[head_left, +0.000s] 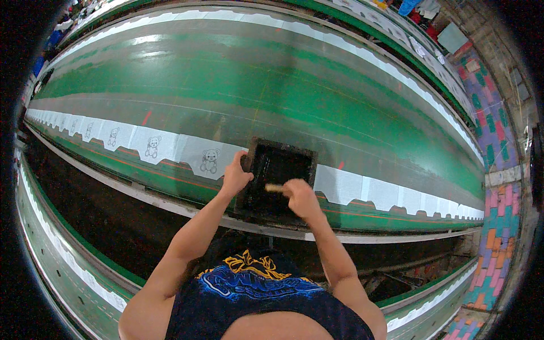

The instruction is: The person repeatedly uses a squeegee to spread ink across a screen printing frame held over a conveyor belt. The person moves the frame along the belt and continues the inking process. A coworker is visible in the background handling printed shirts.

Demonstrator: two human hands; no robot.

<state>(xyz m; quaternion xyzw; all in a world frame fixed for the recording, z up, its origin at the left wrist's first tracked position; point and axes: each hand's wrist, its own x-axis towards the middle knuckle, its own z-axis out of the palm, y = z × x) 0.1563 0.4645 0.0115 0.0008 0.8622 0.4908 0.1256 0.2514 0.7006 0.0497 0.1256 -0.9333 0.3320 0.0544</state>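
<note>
A dark, square screen-printing frame (311, 170) lies flat over a strip of white fabric pieces along the near edge of the long green table. My left hand (236, 175) grips the frame's left side, fingers bent over its edge. Inside the frame, my right hand (302, 197) is closed around the light wooden handle of a squeegee (274, 188); the hand is slightly blurred, and the squeegee's lower part is lost in the dark. Left of the frame, a white fabric piece (192, 152) bears a bear outline (209, 161), with several similar prints farther left.
White fabric pieces (368, 188) without visible prints continue right of the frame. The green table (226, 79) stretches away, with another white strip (340, 33) along its far edge. Behind my arms runs a dark gap, then another green table (62, 260). Colored bricks (488, 266) line the right.
</note>
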